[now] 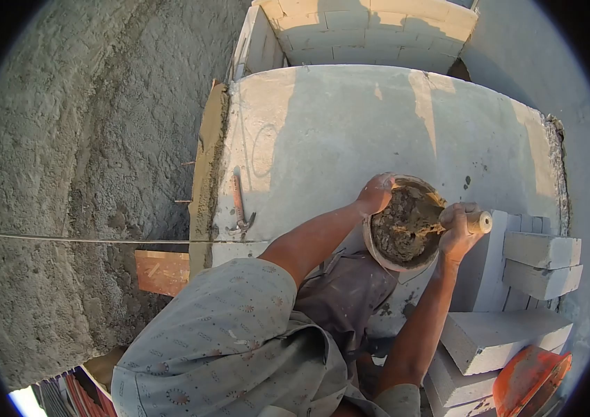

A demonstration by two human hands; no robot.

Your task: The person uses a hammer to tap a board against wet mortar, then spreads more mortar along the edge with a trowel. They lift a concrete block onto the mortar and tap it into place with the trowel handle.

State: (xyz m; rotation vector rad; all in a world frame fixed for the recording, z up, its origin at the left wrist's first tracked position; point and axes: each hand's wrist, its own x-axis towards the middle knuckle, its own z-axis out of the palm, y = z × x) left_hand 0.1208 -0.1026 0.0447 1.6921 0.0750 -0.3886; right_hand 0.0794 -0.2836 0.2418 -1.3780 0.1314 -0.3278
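A round pan (369,240) of wet grey-brown mortar (400,226) is held over the concrete slab, close to my knee. My left hand (376,194) grips its upper left rim. On the right side, my right hand (460,229) is closed round the wooden handle of a trowel (478,222). The trowel's blade lies in the mortar and is mostly covered by it.
A hammer (239,201) lies on the concrete slab (350,125) at the left. A taut string crosses the left side. Grey blocks (510,333) are stacked at the right, beside an orange container (528,379). A block wall (371,35) stands beyond the slab.
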